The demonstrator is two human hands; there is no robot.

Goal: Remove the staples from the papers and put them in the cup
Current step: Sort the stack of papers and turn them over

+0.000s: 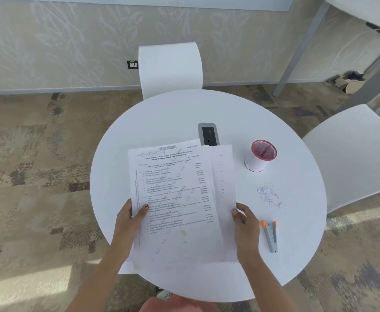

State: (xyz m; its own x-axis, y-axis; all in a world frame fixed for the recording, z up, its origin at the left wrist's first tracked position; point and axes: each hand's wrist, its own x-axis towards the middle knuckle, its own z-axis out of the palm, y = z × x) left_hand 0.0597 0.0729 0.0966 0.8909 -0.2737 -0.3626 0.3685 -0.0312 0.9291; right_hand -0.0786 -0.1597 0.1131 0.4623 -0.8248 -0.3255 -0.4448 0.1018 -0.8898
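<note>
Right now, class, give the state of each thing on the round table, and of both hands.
papers: loosely fanned stack, held at both side edges.
left hand: grips the papers' left edge, thumb on top.
right hand: holds the papers' right edge.
cup: upright, open top.
loose staples: scattered on the table, outside the cup.
stapler: lying flat, untouched.
socket panel: partly covered by the papers.

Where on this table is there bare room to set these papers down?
Bare: the far arc of the table behind the socket panel, and the left strip between the papers and the rim. Crowded: the right side, where the cup, loose staples and stapler line up beside the right hand.
</note>
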